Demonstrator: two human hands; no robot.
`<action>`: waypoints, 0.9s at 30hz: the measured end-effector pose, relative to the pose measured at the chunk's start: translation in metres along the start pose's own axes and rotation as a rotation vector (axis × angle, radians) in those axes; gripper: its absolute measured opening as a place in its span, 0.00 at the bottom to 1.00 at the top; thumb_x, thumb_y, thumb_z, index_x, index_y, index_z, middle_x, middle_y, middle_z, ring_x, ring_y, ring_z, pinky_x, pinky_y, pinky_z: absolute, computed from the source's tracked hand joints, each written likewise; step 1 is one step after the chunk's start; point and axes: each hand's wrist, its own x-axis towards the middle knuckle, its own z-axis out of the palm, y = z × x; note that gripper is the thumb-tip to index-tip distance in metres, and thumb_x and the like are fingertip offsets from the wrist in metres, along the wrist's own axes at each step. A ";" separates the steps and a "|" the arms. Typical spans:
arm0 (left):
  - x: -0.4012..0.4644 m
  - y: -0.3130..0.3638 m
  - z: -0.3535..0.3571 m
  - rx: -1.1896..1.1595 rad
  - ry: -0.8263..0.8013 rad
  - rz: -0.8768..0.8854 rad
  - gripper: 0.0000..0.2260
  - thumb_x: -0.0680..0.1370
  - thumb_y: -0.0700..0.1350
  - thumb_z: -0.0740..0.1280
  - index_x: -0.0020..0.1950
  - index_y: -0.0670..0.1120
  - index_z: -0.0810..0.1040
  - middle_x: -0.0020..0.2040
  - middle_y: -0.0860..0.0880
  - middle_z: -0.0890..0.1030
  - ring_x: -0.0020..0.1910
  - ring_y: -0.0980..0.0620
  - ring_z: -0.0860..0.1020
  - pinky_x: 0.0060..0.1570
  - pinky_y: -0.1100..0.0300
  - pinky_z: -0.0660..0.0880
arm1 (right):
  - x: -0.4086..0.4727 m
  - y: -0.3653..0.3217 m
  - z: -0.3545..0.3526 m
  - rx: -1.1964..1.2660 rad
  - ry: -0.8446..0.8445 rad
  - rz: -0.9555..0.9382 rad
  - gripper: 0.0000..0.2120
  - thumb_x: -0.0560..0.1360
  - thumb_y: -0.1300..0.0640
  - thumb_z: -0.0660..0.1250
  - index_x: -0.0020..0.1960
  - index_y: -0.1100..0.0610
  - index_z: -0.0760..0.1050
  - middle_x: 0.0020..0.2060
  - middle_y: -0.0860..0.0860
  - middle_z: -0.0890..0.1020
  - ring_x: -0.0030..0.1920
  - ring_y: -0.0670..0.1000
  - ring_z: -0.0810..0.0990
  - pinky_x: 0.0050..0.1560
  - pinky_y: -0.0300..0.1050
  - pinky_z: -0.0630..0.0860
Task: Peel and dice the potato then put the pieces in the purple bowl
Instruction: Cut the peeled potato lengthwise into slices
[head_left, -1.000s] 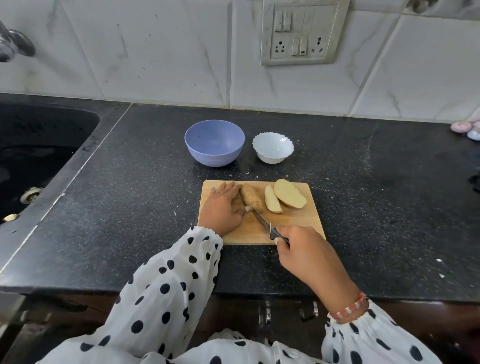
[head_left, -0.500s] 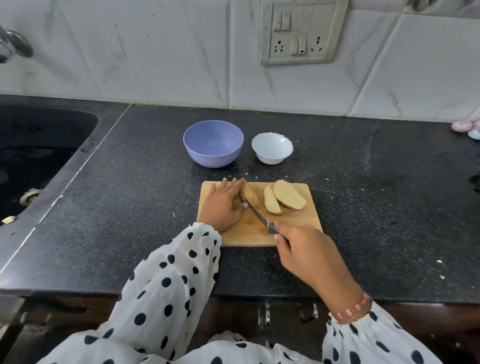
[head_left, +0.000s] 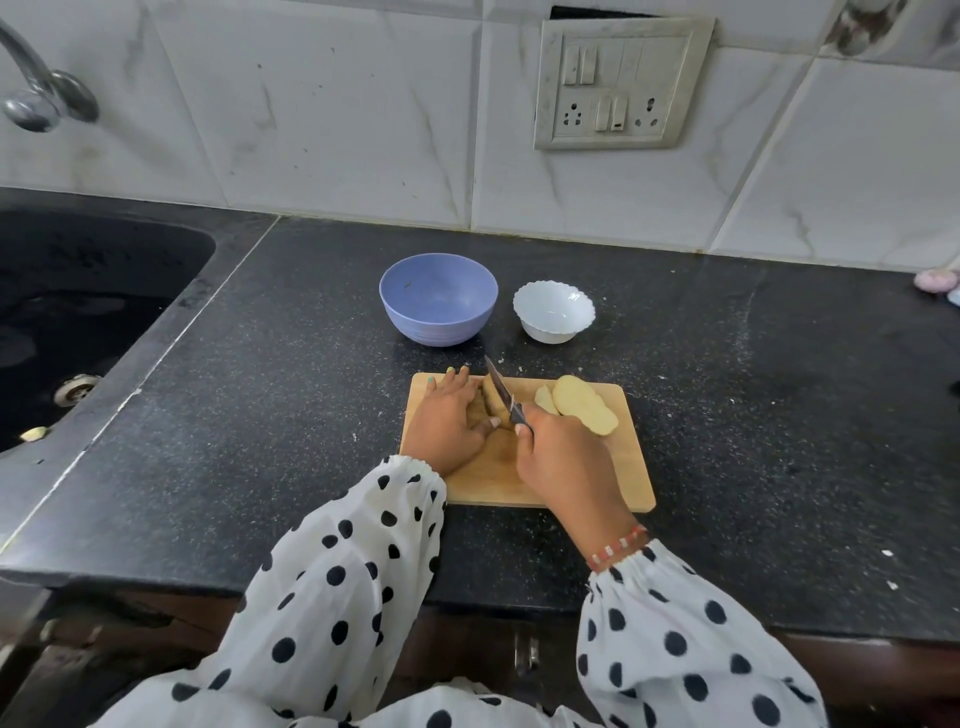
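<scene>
Wooden cutting board (head_left: 618, 467) sits on the black speckled worktop (head_left: 260, 405), near edge close to the person. Left hand (head_left: 447, 421) lies flat-ish on the board's left part, fingers spread and pressing a potato piece (head_left: 491, 408) from the left; thumb tucked against its near end. Left grip: partly closed, pinning that piece rather than wrapping it. Right hand (head_left: 563, 457) has its grip closed round the handle of a knife (head_left: 501, 392); handle mostly hidden in the fist. Blade runs up and left from the hand, lying across the top of the held piece, tip reaching past the board's far edge. Cannot tell how deep the edge sits in the potato. Two potato slices (head_left: 584, 405), pale and peeled, lie overlapping on the board's far right part, just right of the knife hand, apart from the held piece. Purple bowl (head_left: 439, 299) stands on the worktop beyond the board's far left corner, no potato visible inside. Small white scalloped bowl (head_left: 554, 310) stands just right of it, the two close but not touching. Dark sink (head_left: 78, 291) at far left, tap (head_left: 36, 88) above it. Switch and socket plate (head_left: 621, 83) on the tiled wall behind. Polka-dot sleeves on both arms, beaded bracelet (head_left: 618, 545) on the right wrist.
</scene>
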 end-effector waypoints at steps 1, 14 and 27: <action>0.000 0.000 0.000 0.002 0.001 0.001 0.27 0.76 0.50 0.65 0.72 0.43 0.62 0.74 0.43 0.57 0.74 0.46 0.52 0.71 0.55 0.43 | 0.003 0.001 0.001 0.007 0.009 0.018 0.16 0.81 0.54 0.54 0.67 0.54 0.69 0.46 0.54 0.82 0.47 0.54 0.80 0.39 0.44 0.73; 0.001 -0.002 -0.003 -0.139 0.005 -0.014 0.22 0.78 0.48 0.63 0.70 0.43 0.67 0.73 0.44 0.62 0.74 0.48 0.55 0.71 0.54 0.43 | -0.020 0.011 0.008 0.269 -0.096 0.168 0.15 0.80 0.55 0.57 0.65 0.55 0.73 0.51 0.53 0.81 0.50 0.52 0.78 0.44 0.42 0.73; 0.000 0.021 -0.007 -0.151 0.076 -0.158 0.20 0.73 0.49 0.68 0.62 0.42 0.74 0.63 0.45 0.74 0.65 0.46 0.68 0.70 0.46 0.54 | -0.019 0.014 0.005 0.358 -0.108 0.249 0.18 0.80 0.54 0.58 0.68 0.54 0.70 0.54 0.52 0.80 0.48 0.50 0.78 0.44 0.41 0.72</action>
